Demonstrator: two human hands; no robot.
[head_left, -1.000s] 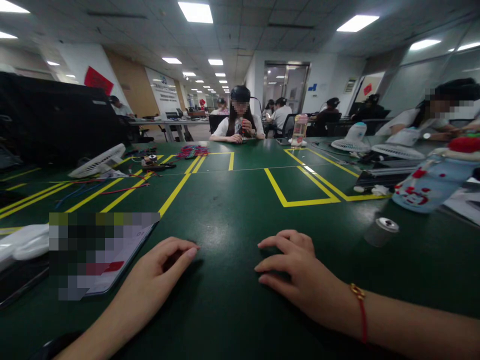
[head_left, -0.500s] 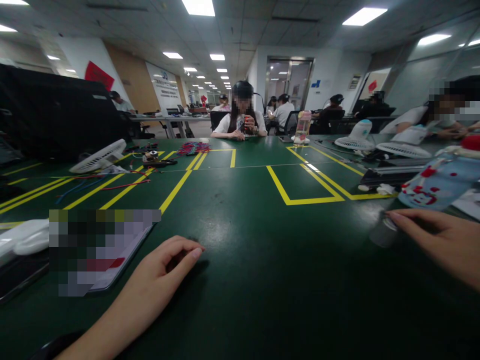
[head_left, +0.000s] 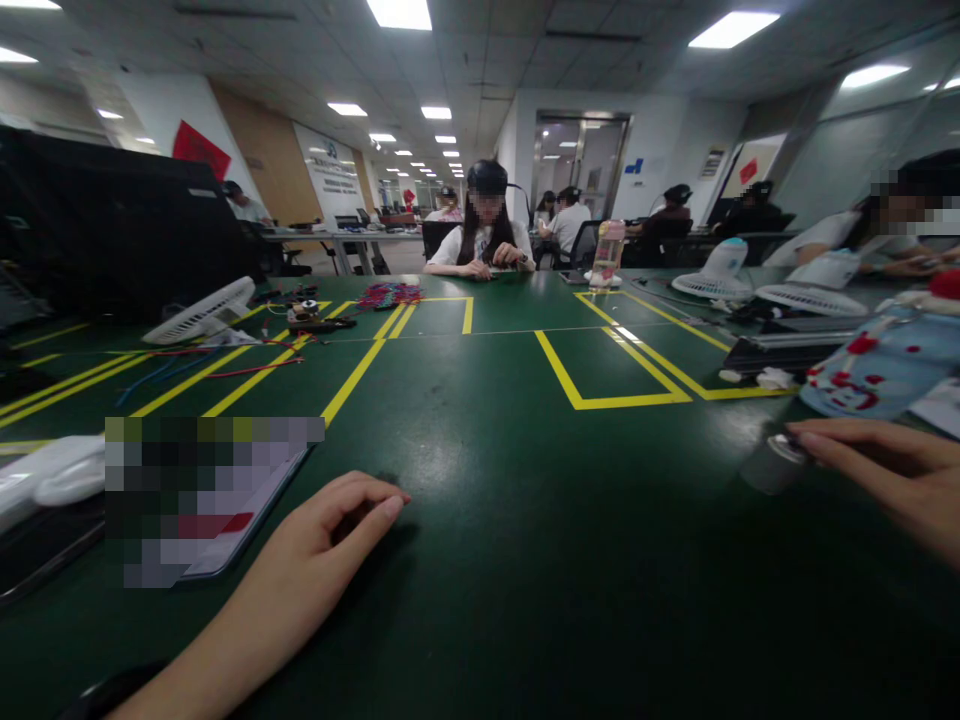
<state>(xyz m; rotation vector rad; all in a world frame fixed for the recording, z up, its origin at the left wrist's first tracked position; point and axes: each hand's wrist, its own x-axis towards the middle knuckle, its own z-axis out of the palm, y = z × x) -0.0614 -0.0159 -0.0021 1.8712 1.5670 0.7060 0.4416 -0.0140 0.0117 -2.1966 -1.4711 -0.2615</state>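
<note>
My right hand (head_left: 889, 470), at the right edge, pinches the top of a small grey cylinder (head_left: 774, 466) with a shiny metal end. The cylinder is slightly blurred and tilted; I cannot tell whether its base touches the green table (head_left: 525, 520). My left hand (head_left: 349, 520) rests on the table left of centre, its fingers curled and the thumb close to the index fingertip. Whatever lies between those fingers, if anything, is hidden. Left of that hand lies a flat phone-like or tablet-like thing (head_left: 251, 545), partly pixelated.
A light-blue decorated bottle (head_left: 877, 360) stands beyond my right hand. White fans (head_left: 199, 312) and loose wires (head_left: 255, 372) lie at left, with a tangle of coloured wires (head_left: 388, 296) farther back. A person (head_left: 480, 245) sits opposite, near a clear bottle (head_left: 607, 255).
My right hand and the grey cylinder have shifted slightly to the right. My left hand stays in place. The person opposite has lowered a raised hand towards the table.
</note>
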